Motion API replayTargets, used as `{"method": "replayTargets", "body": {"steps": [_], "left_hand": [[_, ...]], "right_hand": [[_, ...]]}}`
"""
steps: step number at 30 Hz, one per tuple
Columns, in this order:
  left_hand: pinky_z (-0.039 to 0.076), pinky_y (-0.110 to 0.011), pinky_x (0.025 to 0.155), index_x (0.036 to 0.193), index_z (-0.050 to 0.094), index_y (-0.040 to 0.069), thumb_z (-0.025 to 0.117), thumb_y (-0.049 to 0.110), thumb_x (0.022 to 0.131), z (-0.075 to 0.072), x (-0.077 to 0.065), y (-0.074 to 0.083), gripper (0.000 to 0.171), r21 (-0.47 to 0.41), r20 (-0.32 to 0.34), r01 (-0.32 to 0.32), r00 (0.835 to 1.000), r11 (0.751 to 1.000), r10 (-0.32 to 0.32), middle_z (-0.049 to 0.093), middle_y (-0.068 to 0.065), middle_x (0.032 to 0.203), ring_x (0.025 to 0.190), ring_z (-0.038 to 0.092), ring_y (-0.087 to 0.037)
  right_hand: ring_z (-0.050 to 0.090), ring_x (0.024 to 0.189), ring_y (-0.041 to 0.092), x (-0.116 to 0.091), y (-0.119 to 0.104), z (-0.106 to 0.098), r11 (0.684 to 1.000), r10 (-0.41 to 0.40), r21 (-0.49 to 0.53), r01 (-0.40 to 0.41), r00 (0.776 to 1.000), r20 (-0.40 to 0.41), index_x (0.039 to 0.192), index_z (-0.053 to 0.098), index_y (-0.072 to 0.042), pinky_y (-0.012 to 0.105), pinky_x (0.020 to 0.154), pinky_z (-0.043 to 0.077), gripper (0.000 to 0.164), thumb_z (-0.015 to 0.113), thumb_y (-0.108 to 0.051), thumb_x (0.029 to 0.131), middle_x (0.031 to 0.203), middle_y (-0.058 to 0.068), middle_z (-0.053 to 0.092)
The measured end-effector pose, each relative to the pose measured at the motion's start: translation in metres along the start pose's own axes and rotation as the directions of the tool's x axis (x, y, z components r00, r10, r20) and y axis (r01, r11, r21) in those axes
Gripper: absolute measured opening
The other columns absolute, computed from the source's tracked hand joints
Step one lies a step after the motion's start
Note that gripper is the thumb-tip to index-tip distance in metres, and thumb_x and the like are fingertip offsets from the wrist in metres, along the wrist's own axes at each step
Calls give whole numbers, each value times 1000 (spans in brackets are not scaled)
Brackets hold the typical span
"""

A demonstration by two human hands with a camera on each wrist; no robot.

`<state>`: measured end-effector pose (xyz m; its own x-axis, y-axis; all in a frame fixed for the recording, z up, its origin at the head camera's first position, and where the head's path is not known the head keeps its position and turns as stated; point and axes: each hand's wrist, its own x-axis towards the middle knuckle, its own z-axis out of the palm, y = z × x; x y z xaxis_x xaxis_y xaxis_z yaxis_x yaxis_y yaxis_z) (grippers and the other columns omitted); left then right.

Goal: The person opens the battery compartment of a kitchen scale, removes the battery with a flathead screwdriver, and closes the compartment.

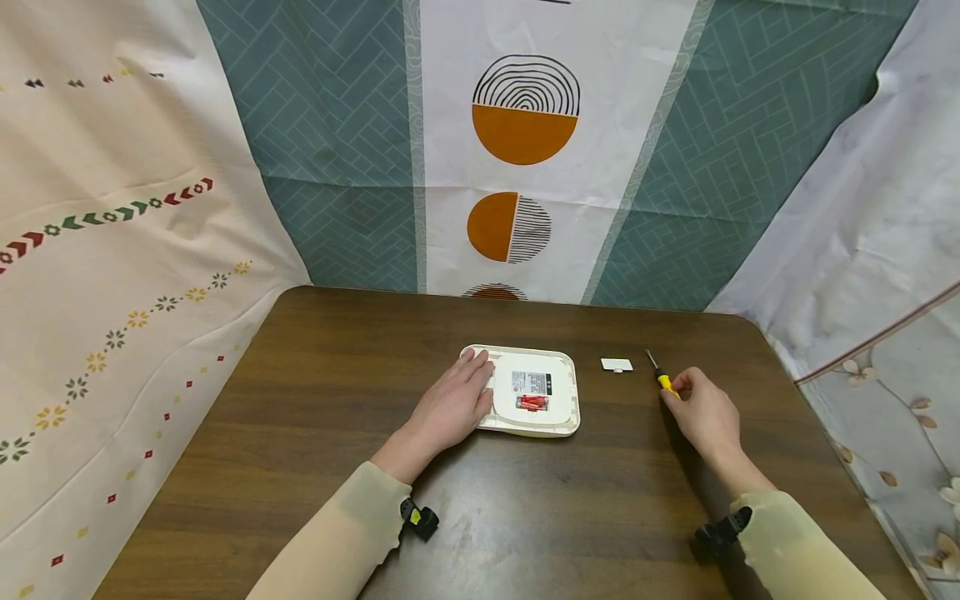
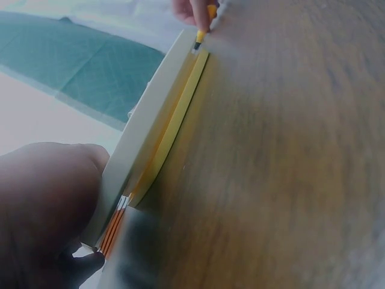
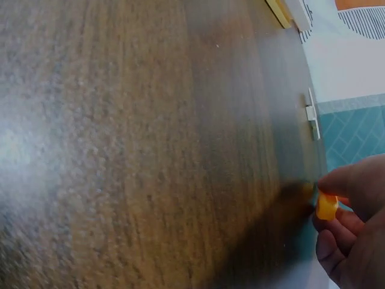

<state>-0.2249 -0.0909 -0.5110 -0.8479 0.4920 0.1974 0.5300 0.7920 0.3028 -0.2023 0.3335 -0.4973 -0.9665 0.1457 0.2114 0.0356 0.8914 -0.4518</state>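
A white rounded-square device [image 1: 564, 410] lies flat on the table, its label and a bay with red batteries [image 1: 532, 403] facing up. Across its left side rests my left hand [image 1: 448, 402], fingers stretched over the edge. In the left wrist view the device's pale side wall [image 2: 147, 114] runs away from that hand, above a yellowish lower part. My right hand [image 1: 707, 414] pinches the yellow handle of a screwdriver [image 1: 665, 381] between thumb and fingers, its metal tip pointing away. A small white battery cover [image 1: 617, 365] lies between the device and the screwdriver.
The brown wooden table [image 1: 337, 367] has rounded far corners. Patterned cloth [image 1: 352, 167] hangs behind it, and pale printed cloths hang along both sides. A black strap with a small camera sits on each wrist.
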Motion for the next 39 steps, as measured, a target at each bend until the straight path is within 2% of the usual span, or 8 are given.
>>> {"method": "replayTargets", "body": {"steps": [7, 20, 24, 31, 35, 39], "left_hand": [[28, -45, 133, 161, 54, 1, 55, 26, 116, 0, 0, 0, 52, -1, -4, -6, 1000, 1000, 6, 44, -17, 172, 164, 32, -35], [30, -47, 133, 161, 54, 1, 56, 26, 116, -1, -1, 0, 52, -10, -5, -4, 1000, 1000, 4, 44, -17, 172, 164, 32, -36], [29, -48, 133, 161, 54, 0, 55, 26, 116, -2, -1, 0, 52, -15, -5, -10, 1000, 1000, 10, 45, -18, 171, 164, 33, -37], [29, -47, 133, 160, 55, 0, 55, 25, 116, -1, -1, 0, 51, -10, -9, -16, 1000, 1000, 16, 45, -18, 171, 164, 33, -37], [29, -47, 133, 160, 55, 0, 56, 25, 116, 0, -1, 0, 51, -9, -13, -20, 1000, 1000, 20, 45, -19, 171, 163, 33, -37], [30, -47, 133, 160, 55, 0, 56, 25, 115, 0, -1, -1, 51, -4, -20, -24, 999, 1000, 24, 46, -19, 170, 163, 34, -37]], "right_hand": [[60, 71, 26, 2, 2, 3, 1000, -12, 11, 12, 1000, 12, 102, 66, -2, 42, 63, 44, 23, 83, -17, 97, 86, 13, 72], [61, 78, 32, 2, 1, 7, 999, -31, -7, 32, 999, 38, 104, 63, 1, 45, 69, 46, 27, 83, -17, 97, 92, 17, 67], [62, 82, 34, 2, 0, 7, 1000, -21, -22, 22, 999, 38, 108, 65, 1, 48, 69, 49, 30, 83, -21, 97, 97, 19, 67], [63, 97, 43, 2, -1, 6, 998, -10, -58, 12, 999, 33, 119, 68, 0, 59, 72, 53, 38, 83, -29, 99, 111, 24, 68], [59, 109, 48, 2, -5, 5, 998, -27, -57, 28, 999, 19, 128, 68, 0, 66, 79, 52, 43, 82, -29, 100, 123, 27, 65], [56, 122, 54, 2, -10, 4, 996, -74, -57, 73, 997, -8, 137, 67, 1, 72, 92, 50, 49, 83, -27, 100, 137, 31, 63]]}}
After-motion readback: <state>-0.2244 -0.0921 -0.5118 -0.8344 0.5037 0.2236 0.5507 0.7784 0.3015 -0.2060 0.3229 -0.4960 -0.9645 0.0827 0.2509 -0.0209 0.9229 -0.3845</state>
